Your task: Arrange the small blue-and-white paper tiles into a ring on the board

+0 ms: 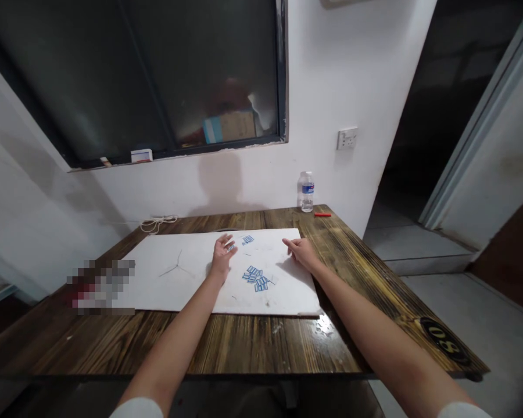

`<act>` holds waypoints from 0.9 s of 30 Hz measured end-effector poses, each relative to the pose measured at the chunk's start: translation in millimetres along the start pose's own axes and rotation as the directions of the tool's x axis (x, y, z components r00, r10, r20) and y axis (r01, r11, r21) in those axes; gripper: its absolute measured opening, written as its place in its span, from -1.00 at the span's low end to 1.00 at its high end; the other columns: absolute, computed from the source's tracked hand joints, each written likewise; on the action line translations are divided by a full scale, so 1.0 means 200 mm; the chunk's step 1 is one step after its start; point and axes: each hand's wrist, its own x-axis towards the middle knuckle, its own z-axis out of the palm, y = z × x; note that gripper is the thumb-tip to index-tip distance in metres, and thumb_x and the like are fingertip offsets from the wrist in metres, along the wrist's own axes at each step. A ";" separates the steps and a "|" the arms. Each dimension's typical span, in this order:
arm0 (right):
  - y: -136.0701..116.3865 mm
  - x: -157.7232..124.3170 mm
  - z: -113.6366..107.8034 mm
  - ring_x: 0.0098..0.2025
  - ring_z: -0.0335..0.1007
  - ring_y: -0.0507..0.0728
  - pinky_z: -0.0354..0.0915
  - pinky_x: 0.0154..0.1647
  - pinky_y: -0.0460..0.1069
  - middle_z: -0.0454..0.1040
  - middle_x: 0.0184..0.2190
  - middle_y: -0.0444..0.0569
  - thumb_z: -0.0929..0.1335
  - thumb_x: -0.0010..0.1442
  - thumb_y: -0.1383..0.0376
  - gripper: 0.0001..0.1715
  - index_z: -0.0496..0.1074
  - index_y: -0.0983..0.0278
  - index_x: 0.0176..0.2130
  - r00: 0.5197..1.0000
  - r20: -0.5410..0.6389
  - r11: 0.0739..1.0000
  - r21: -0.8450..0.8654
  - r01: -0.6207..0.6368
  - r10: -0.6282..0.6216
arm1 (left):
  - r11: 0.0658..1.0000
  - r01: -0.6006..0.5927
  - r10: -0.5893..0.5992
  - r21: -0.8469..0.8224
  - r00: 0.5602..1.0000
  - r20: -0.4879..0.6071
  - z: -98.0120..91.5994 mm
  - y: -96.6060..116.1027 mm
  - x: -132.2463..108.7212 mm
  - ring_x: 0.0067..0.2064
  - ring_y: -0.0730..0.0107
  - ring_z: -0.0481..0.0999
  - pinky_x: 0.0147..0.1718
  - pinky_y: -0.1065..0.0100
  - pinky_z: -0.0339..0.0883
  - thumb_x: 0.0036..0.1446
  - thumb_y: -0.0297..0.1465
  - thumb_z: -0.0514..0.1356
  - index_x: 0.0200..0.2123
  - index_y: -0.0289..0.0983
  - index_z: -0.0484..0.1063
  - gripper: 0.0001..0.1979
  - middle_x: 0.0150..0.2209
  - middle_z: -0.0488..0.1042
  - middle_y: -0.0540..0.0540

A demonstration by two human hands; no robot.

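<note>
A white board (192, 293) lies on the wooden table. My left hand (222, 253) is over its middle, fingers spread and curved, with a small blue piece visible by the fingers; whether it is held cannot be made out. Just right of that hand lies a small group of blue-outlined pieces (247, 240). Nearer to me is a larger heap of similar pieces (257, 278). Over the board's right part, my right hand (300, 251) has its index finger stretched out towards the left, and the other fingers are bent. Nothing shows in it.
A plastic bottle (307, 193) and a red stick-like object (322, 215) stand and lie at the table's back right. White cord (158, 222) is coiled at the back left. A blurred patch covers the left edge. The wooden table (261, 348) ends near my forearms.
</note>
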 end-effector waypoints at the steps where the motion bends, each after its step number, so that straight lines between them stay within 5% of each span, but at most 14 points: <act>1: 0.01 0.00 0.01 -0.61 0.31 0.07 0.19 -0.50 -0.05 0.35 -0.75 -0.09 0.31 0.05 -0.13 -0.42 0.44 0.27 -0.64 1.000 -0.003 0.996 -0.085 -0.003 0.003 | 0.999 -0.017 0.016 0.034 0.999 0.029 0.00 0.00 0.00 -0.15 0.39 0.48 -0.24 0.39 0.34 -0.27 -0.33 0.43 -0.11 -0.16 0.36 -0.43 -0.05 0.46 -0.10; 3: 0.03 0.00 0.01 -0.56 0.34 0.07 0.21 -0.48 -0.05 0.43 -0.68 -0.06 0.32 0.06 -0.08 -0.47 0.46 0.27 -0.63 0.998 0.036 0.978 -0.199 0.066 -0.060 | 0.994 -0.009 0.001 0.111 0.997 0.072 0.01 -0.01 -0.01 -0.08 0.33 0.47 -0.21 0.35 0.34 -0.24 -0.35 0.41 -0.04 -0.13 0.34 -0.38 0.04 0.40 -0.12; 7: 0.06 0.02 -0.01 -0.34 0.43 0.15 0.28 -0.27 0.01 0.57 -0.39 -0.01 0.39 0.05 0.04 -0.68 0.57 0.23 -0.40 0.971 0.114 0.919 -0.314 0.237 -0.212 | 0.943 0.052 -0.105 0.328 0.984 0.145 0.02 0.00 -0.05 -0.18 0.24 0.49 -0.29 0.30 0.36 -0.11 -0.20 0.32 -0.19 -0.24 0.46 -0.60 -0.17 0.50 -0.14; 10: 0.08 0.03 -0.03 -0.21 0.41 0.19 0.26 -0.11 0.06 0.56 -0.28 0.02 0.43 0.04 0.07 -0.71 0.59 0.22 -0.34 0.947 0.209 0.862 -0.400 0.311 -0.244 | 0.902 -0.019 -0.117 0.430 0.950 0.288 0.04 0.02 -0.09 -0.24 0.23 0.50 -0.30 0.26 0.37 -0.09 -0.14 0.31 -0.25 -0.24 0.51 -0.64 -0.23 0.52 -0.13; 12: 0.09 0.03 -0.03 -0.09 0.37 0.23 0.21 0.00 0.10 0.53 -0.16 0.02 0.47 -0.02 0.05 -0.64 0.58 0.18 -0.25 0.924 0.296 0.820 -0.446 0.358 -0.243 | 0.872 -0.151 -0.094 0.466 0.882 0.461 0.06 0.05 -0.11 -0.21 0.20 0.50 -0.22 0.22 0.37 -0.06 -0.12 0.31 -0.34 -0.25 0.55 -0.68 -0.24 0.54 -0.16; 15: 0.11 0.02 -0.03 0.05 0.27 0.30 0.13 0.09 0.18 0.45 -0.01 0.02 0.52 -0.14 -0.02 -0.42 0.54 0.11 -0.11 0.918 0.342 0.771 -0.524 0.363 -0.200 | 0.789 -0.375 -0.090 0.486 0.712 0.696 0.07 0.07 -0.15 -0.14 0.17 0.51 -0.10 0.19 0.33 -0.02 -0.13 0.30 -0.44 -0.22 0.59 -0.73 -0.23 0.57 -0.18; 18: 0.14 0.02 -0.03 0.07 0.25 0.32 0.14 0.10 0.20 0.42 0.01 0.04 0.52 -0.13 -0.02 -0.37 0.52 0.11 -0.05 0.932 0.317 0.769 -0.547 0.331 -0.175 | 0.698 -0.514 -0.096 0.499 0.622 0.777 0.05 0.08 -0.19 -0.05 0.17 0.49 0.00 0.18 0.29 0.05 -0.14 0.24 -0.42 -0.16 0.61 -0.76 -0.20 0.59 -0.14; 21: 0.14 0.02 -0.03 0.04 0.29 0.29 0.16 0.10 0.19 0.44 -0.01 0.06 0.49 -0.05 0.01 -0.47 0.53 0.14 -0.08 0.930 0.292 0.782 -0.515 0.351 -0.225 | 0.617 -0.563 -0.094 0.550 0.641 0.762 0.02 0.07 -0.23 0.06 0.17 0.44 0.10 0.14 0.21 0.08 -0.15 0.21 -0.24 -0.09 0.60 -0.75 -0.10 0.57 -0.07; 23: 0.12 0.01 -0.02 0.05 0.30 0.28 0.16 0.12 0.19 0.43 0.01 0.07 0.47 0.00 0.01 -0.50 0.53 0.15 -0.09 0.906 0.308 0.783 -0.469 0.409 -0.290 | 0.546 -0.554 -0.104 0.629 0.700 0.706 0.01 0.05 -0.25 0.13 0.14 0.38 0.16 0.11 0.14 0.09 -0.14 0.19 -0.13 -0.07 0.56 -0.69 -0.01 0.53 -0.04; 27: 0.03 -0.03 0.04 0.26 0.10 0.30 0.05 0.24 0.19 0.27 0.22 0.04 0.44 0.03 -0.04 -0.35 0.44 0.13 0.07 0.750 0.556 0.757 -0.296 0.582 -0.359 | 0.371 -0.445 -0.075 0.815 0.861 0.504 -0.01 0.02 -0.25 0.23 0.00 0.25 0.21 0.00 0.02 0.11 -0.14 0.17 0.01 -0.12 0.49 -0.59 0.14 0.39 -0.14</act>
